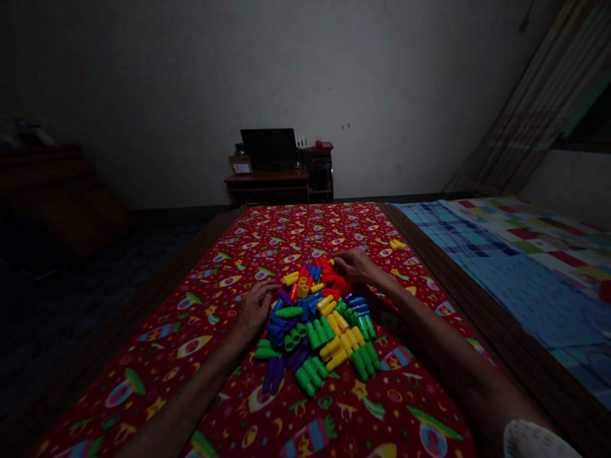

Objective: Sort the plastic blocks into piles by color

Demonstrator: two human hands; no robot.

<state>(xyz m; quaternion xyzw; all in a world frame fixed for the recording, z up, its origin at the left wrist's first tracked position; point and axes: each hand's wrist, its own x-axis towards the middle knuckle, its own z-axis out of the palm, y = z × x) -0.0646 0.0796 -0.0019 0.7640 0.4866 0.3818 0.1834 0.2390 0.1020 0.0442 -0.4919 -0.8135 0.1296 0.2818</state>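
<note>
A heap of coloured plastic peg blocks (319,324), green, yellow, blue, red and purple, lies on a red patterned cloth (200,356). My left hand (254,308) rests flat at the heap's left edge, fingers stretched toward the blue and yellow pieces. Over the heap's far right side is my right hand (356,264), palm down, its fingers touching red pieces. Neither hand has lifted a piece. One yellow block (396,244) lies apart, beyond my right hand.
The cloth covers a long wooden-edged surface (482,312). A checked bedsheet (525,267) lies to the right. A low desk with a dark laptop (268,147) stands against the far wall. The room is dim; a dark floor lies left.
</note>
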